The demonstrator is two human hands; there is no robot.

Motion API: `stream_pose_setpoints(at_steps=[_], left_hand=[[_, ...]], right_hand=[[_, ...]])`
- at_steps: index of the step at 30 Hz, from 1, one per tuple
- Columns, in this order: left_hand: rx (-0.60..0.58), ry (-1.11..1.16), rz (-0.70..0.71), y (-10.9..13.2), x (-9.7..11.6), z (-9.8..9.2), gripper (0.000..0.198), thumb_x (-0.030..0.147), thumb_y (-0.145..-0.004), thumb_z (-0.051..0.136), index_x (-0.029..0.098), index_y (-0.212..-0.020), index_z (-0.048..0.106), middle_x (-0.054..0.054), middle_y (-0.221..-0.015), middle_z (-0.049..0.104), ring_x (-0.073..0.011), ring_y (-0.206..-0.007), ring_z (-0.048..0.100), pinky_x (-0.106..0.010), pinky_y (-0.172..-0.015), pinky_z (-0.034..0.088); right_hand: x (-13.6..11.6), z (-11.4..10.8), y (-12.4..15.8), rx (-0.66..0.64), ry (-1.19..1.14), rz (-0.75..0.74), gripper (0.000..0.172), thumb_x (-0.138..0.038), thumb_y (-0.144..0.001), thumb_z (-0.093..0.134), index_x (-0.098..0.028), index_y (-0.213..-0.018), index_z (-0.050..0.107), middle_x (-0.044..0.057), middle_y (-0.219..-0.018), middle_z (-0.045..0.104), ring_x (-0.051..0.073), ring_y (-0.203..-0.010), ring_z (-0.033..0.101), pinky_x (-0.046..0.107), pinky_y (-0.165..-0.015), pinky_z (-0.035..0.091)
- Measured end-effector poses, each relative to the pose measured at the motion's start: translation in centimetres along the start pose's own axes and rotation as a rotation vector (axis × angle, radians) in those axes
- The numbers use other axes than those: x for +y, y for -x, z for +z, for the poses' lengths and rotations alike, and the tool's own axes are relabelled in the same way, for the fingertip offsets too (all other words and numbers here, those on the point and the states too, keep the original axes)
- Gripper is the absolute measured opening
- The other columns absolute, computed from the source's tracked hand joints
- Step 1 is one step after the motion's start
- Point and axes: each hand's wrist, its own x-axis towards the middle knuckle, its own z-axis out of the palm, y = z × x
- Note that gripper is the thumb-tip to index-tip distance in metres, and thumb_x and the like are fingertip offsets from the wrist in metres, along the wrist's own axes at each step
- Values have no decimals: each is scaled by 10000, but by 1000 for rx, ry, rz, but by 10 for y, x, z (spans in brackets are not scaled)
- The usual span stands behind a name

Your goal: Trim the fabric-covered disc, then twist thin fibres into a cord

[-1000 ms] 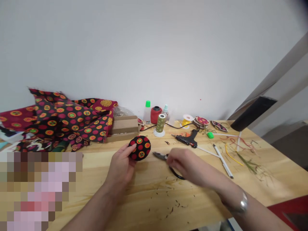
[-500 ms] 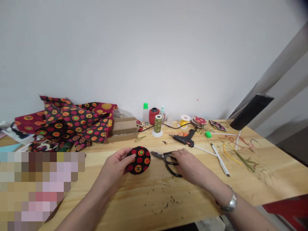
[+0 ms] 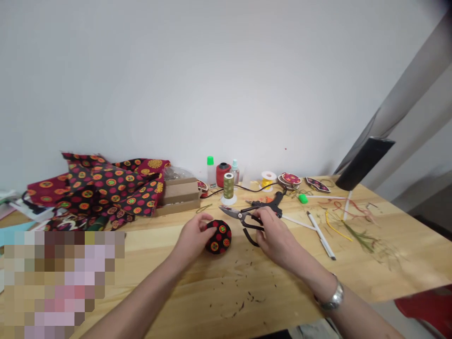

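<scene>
My left hand (image 3: 193, 238) grips a round fabric-covered disc (image 3: 219, 239) by its left edge, thumb on top. The cloth is black with red dots and orange-yellow flower rounds. Just right of it, my right hand (image 3: 273, 230) holds black-handled scissors (image 3: 241, 216) by the handles, raised a little. Their blades point left, above the disc's upper right edge and apart from it. Small dark scraps (image 3: 243, 301) lie on the wooden table (image 3: 169, 301) below the hands.
Patterned cloth (image 3: 106, 181) is heaped at the left beside a cardboard box (image 3: 180, 195). Behind the hands stand a green thread spool (image 3: 229, 187) and a red thread cone (image 3: 223, 175). A black glue gun (image 3: 275, 203) lies behind the scissors, a white pen (image 3: 320, 235) to the right.
My left hand has moved right with the disc, which is now tilted. The scissors have risen off the table in my right hand, which has shifted slightly up.
</scene>
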Motion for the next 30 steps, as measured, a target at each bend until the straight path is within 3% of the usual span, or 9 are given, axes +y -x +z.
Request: stream_pose_setpoints(at_steps=[3,5,7,10,20,24,30], left_hand=[[37,-14,87,-4,5,3,206,76,-482,744,222,-610,677,-38,-694,696,-204,-693,607,-245,-606,442],[94,2,132,-8,8,-1,146,135,-547,730,228,-654,696,-47,-785,701,-205,-765,599,-239,-639,439],[149,41,156,-14,10,-7,101,243,-647,686,204,-739,699,-57,-810,694,-191,-743,599,-232,-610,434],[206,109,187,-22,8,-14,217,352,-730,620,164,-826,672,-60,-822,684,-164,-703,597,-219,-579,429],[291,-25,312,-6,5,-13,152,304,-769,609,211,-840,706,-18,-767,668,-164,-733,580,-234,-730,431],[282,-123,431,-2,5,-10,112,260,-767,619,224,-802,719,-21,-825,654,-169,-802,575,-237,-775,424],[253,-369,736,1,-1,-9,129,183,-771,633,236,-863,706,-3,-852,556,-146,-804,539,-281,-749,437]], right_hand=[[-5,5,-16,37,-58,-59,396,3,-699,408,-155,-1059,461,88,-1004,530,192,-957,512,337,-834,444],[-7,6,-28,38,-68,-83,423,14,-705,394,-157,-1086,464,90,-1033,550,188,-974,520,335,-846,443],[-8,6,-38,42,-45,-103,430,6,-727,397,-155,-1120,460,93,-1069,559,187,-993,522,329,-857,440],[-9,8,-45,38,14,-129,362,-63,-763,468,-149,-1114,479,101,-1075,559,207,-1009,514,336,-858,439],[-2,14,-34,12,203,-182,232,-233,-756,584,-145,-971,568,90,-915,576,227,-868,510,338,-768,412],[2,14,-31,54,281,-201,246,-298,-775,577,-124,-950,580,92,-868,576,224,-817,504,335,-723,398],[-1,18,-28,66,339,-304,200,-293,-780,558,-128,-891,579,81,-844,566,221,-785,479,341,-675,388]])
